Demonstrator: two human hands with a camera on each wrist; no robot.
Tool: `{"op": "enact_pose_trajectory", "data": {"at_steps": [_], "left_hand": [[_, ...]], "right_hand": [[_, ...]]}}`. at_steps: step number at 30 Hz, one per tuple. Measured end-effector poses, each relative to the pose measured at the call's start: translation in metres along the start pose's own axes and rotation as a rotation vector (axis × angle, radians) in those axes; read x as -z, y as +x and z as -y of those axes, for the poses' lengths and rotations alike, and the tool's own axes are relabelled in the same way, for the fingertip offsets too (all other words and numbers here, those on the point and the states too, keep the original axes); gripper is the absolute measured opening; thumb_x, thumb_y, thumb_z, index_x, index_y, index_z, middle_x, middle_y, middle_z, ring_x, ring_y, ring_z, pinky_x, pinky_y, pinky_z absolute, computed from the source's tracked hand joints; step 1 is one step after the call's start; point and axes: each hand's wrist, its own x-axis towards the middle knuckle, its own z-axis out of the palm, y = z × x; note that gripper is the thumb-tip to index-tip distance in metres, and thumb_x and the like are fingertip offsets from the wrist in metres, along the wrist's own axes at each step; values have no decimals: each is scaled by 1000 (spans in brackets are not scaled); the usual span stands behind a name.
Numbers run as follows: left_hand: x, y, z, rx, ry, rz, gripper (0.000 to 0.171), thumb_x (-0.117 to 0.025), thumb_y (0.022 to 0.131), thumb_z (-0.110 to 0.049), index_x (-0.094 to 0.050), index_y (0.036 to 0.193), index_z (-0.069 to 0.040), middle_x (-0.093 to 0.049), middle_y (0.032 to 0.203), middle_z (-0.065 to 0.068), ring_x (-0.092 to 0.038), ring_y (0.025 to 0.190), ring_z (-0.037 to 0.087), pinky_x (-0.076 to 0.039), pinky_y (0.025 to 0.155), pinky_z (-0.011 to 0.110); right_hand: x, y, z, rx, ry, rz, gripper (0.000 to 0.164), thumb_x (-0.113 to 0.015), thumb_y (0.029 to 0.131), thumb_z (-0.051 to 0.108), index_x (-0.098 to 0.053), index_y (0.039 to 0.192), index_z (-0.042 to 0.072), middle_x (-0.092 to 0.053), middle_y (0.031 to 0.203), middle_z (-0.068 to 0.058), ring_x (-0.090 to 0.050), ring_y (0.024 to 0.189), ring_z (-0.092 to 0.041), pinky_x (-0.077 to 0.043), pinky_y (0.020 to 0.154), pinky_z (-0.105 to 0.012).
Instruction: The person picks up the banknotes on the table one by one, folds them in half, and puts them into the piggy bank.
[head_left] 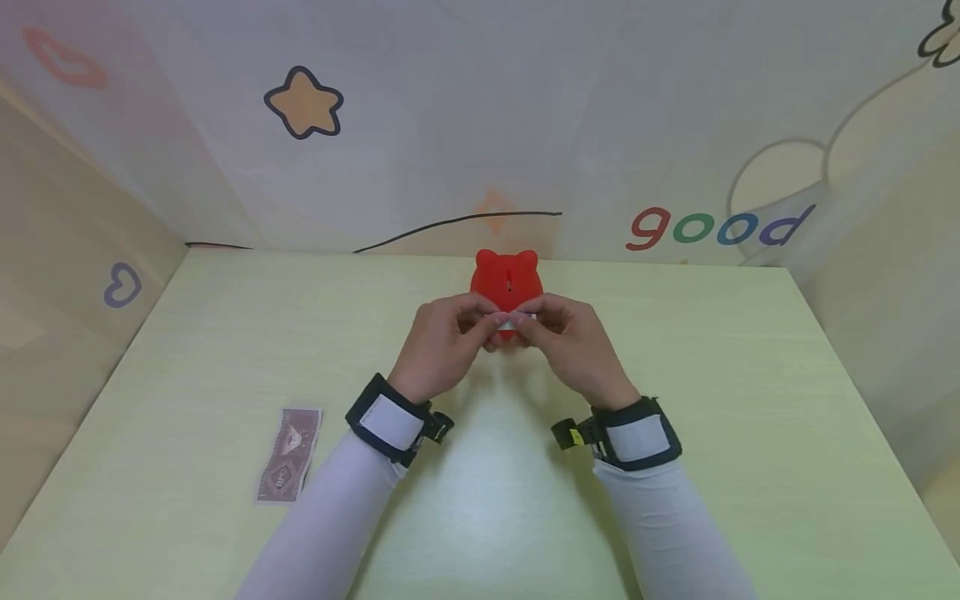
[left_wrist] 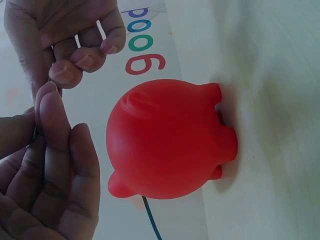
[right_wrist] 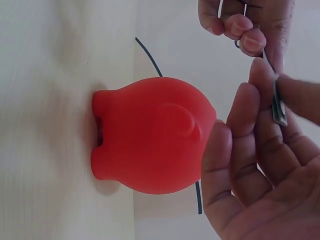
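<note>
A red piggy bank (head_left: 491,282) with a slot on top stands on the table near its back edge, its four-legged body upright in both wrist views. Just in front of it and above the tabletop, my left hand (head_left: 444,346) and right hand (head_left: 583,346) pinch a small folded banknote (right_wrist: 279,114) between thumbs and fingers. The note's ends are largely hidden by the fingers; only a pale strip shows in the head view. Neither hand visibly touches the piggy bank (left_wrist: 165,142) in the wrist views.
A purplish banknote (head_left: 289,455) lies flat on the table left of the left forearm. The pale tabletop (head_left: 750,375) ends at a printed backdrop (head_left: 465,125) behind, with fabric sides at left and right. Each wrist wears a strapped camera.
</note>
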Motion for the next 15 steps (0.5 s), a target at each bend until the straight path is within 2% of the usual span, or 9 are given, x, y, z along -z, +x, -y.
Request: {"op": "enact_pose_trajectory", "data": {"at_steps": [4, 7, 12, 15], "left_hand": [[-1, 0, 1, -18, 14, 4, 16, -69, 100, -21, -75, 110, -10, -74, 82, 2, -73, 77, 23, -54, 69, 32], [-1, -1, 0, -24, 19, 4, 15, -70, 100, -22, -75, 109, -10, -74, 81, 2, -73, 77, 26, -52, 67, 31], [-2, -1, 0, -26, 10, 1, 15, -69, 100, -21, -75, 108, -10, -73, 79, 3, -72, 78, 31, -51, 65, 30], [-2, -1, 0, -24, 4, 2, 15, -69, 101, -21, -75, 108, -9, -73, 79, 4, -72, 78, 32, -51, 64, 30]], "right_hand": [[1, -1, 0, 14, 3, 11, 17, -67, 102, 16, -72, 116, 10, -77, 105, -14, -73, 94, -36, -57, 94, -58], [1, -1, 0, 22, -2, 9, 14, -66, 102, 16, -72, 113, 10, -77, 102, -13, -73, 89, -32, -57, 93, -58], [0, -1, 1, 28, 8, 7, 13, -66, 102, 15, -72, 112, 9, -76, 101, -18, -71, 89, -39, -56, 91, -58], [0, -1, 1, 26, 5, 2, 12, -66, 102, 15, -72, 111, 9, -75, 100, -20, -71, 86, -35, -55, 90, -58]]}}
